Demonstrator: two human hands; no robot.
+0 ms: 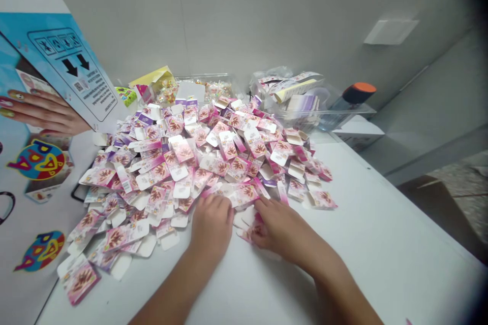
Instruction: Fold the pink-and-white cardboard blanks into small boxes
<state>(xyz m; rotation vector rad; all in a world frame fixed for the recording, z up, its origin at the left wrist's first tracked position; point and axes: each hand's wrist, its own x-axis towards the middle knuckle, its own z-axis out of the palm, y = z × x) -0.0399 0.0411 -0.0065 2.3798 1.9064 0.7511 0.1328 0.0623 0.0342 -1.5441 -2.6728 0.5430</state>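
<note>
A large heap of flat pink-and-white printed cardboard box blanks (198,162) covers the middle of the white table (373,244). My left hand (212,223) rests at the near edge of the heap, fingers curled down onto the blanks. My right hand (277,226) lies just beside it, fingers closed over a pink box blank (248,232) pressed against the table. Both forearms reach in from the bottom of the picture.
A big blue printed carton flap (68,73) with arrows and a picture of painted nails stands at the left. Clear plastic bins (305,104) with packets sit at the back, by a dark object with an orange cap (356,92). A grey wall lies behind.
</note>
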